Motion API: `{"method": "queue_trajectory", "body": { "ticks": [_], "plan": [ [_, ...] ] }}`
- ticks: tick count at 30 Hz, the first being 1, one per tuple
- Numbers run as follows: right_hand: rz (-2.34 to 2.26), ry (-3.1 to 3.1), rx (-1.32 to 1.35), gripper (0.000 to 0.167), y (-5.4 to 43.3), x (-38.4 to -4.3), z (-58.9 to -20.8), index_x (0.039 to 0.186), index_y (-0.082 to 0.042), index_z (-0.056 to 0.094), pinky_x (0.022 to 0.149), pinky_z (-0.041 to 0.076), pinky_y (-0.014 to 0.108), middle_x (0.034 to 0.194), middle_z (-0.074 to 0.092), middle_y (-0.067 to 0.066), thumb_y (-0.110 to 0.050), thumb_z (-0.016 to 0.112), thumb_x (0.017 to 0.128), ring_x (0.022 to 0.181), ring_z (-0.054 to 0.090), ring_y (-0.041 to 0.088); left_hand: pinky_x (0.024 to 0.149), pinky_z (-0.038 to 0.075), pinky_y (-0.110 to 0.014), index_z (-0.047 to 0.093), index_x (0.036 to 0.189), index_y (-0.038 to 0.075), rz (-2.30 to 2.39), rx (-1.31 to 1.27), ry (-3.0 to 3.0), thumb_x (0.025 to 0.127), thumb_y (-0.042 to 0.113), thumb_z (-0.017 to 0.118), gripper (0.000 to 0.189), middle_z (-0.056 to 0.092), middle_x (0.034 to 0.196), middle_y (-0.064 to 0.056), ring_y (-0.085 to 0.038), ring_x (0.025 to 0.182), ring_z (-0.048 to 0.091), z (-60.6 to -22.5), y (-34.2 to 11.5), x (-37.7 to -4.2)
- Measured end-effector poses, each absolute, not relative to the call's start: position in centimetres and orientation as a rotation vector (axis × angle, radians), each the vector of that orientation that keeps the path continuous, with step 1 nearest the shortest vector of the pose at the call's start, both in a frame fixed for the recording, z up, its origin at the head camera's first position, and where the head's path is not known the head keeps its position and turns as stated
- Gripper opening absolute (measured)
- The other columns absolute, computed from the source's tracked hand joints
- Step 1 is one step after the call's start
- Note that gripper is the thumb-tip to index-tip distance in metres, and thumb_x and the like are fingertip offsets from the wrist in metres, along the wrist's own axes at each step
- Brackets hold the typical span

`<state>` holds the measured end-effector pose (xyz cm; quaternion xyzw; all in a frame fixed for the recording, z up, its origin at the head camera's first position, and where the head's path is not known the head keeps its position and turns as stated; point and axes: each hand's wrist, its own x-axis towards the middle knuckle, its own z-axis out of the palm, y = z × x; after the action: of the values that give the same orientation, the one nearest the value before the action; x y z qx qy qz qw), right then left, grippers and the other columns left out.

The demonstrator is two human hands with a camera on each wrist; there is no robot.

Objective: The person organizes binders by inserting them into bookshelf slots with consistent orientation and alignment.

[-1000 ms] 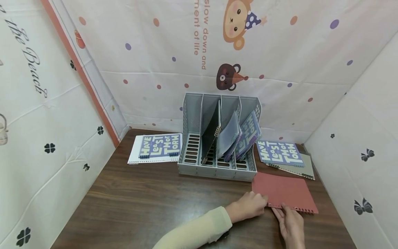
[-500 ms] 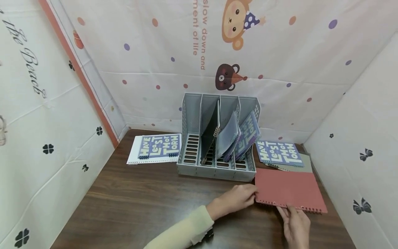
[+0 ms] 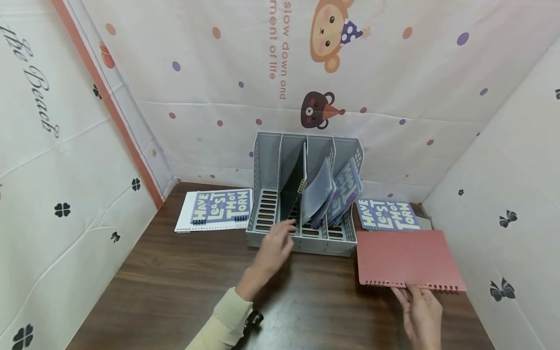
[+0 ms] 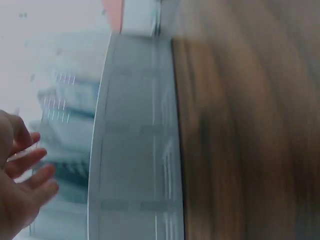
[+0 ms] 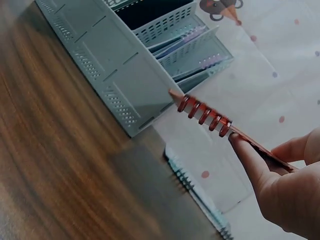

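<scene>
My right hand (image 3: 422, 311) pinches a red spiral notebook (image 3: 409, 257) by its ringed edge, thumb on top, at the right of the table. In the right wrist view, the notebook's red rings (image 5: 204, 116) show edge-on above the fingers. Over the front edge of a grey desktop file rack (image 3: 324, 247) hovers my left hand (image 3: 275, 248), fingers spread and loosely bent, holding nothing. Near it, a black spiral notebook (image 3: 292, 189) leans in the rack's second compartment from the left. The left wrist view is blurred, with the left hand (image 4: 25, 182) beside the rack.
A clear-covered notebook (image 3: 316, 189) and a blue lettered notebook (image 3: 344, 190) lean in the right-hand compartments. Left of the rack lies a blue lettered notebook (image 3: 221, 205) on a white one (image 3: 183, 218). Another blue lettered notebook (image 3: 387, 215) lies behind the red one. Fabric walls enclose the table.
My left hand has let go of the red notebook and moved left to the rack's front. The right hand has shifted the red notebook slightly rightward and raised it.
</scene>
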<state>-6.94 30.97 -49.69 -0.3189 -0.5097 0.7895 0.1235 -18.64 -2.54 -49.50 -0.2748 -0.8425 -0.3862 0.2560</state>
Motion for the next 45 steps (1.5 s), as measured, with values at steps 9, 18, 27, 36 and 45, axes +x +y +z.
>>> {"method": "queue_trajectory", "body": {
  "ticks": [9,18,27,36,45],
  "plan": [
    [2.275,-1.481,-0.955,0.019,30.4,-6.7,-48.3,0.097,0.003,0.054,0.088,0.055,0.025,0.098,0.054,0.002,-0.014,0.051,0.106,0.080,0.064,0.007,0.107,0.043,-0.054,0.065,0.125,-0.003,-1.104,-0.201,-2.393,0.093,-0.002,0.062,0.032,0.057,0.141,-0.021,-0.042,0.130,0.052,-50.7,-9.0,-21.1],
    [2.294,-1.409,-0.854,0.019,29.5,-6.5,-47.1,0.097,0.006,0.057,0.086,0.056,0.027,0.102,0.063,0.000,-0.011,0.054,0.104,0.090,0.072,0.006,0.092,0.054,-0.051,0.059,0.137,-0.003,-1.324,0.053,-2.544,0.100,0.013,0.062,0.040,0.064,0.133,-0.024,-0.038,0.113,0.066,-52.2,-11.2,-21.9],
    [2.314,-1.378,-0.762,0.018,28.4,-6.4,-46.0,0.093,0.007,0.061,0.085,0.056,0.028,0.102,0.064,0.004,-0.009,0.061,0.101,0.092,0.074,0.011,0.077,0.058,-0.044,0.068,0.130,0.002,-1.367,0.088,-2.520,0.097,0.013,0.064,0.036,0.072,0.119,-0.020,-0.030,0.098,0.073,-52.6,-11.7,-22.5],
    [2.390,-1.334,-0.605,0.023,27.1,-6.4,-45.9,0.079,0.008,0.056,0.082,0.058,0.031,0.096,0.061,0.006,-0.001,0.062,0.099,0.082,0.073,0.014,0.044,0.036,-0.026,0.069,0.129,0.002,-1.374,0.073,-2.532,0.093,0.011,0.065,0.037,0.075,0.103,-0.022,-0.009,0.043,0.038,-52.6,-12.0,-22.9],
    [2.380,-1.462,-0.388,0.020,25.2,-6.8,-45.9,0.082,0.006,0.058,0.082,0.057,0.030,0.094,0.066,0.005,-0.001,0.059,0.100,0.084,0.073,0.012,0.048,0.037,-0.027,0.070,0.127,0.003,-1.394,0.086,-2.549,0.092,0.012,0.067,0.037,0.072,0.113,-0.022,-0.010,0.046,0.038,-52.7,-12.4,-23.0]
  ]
}}
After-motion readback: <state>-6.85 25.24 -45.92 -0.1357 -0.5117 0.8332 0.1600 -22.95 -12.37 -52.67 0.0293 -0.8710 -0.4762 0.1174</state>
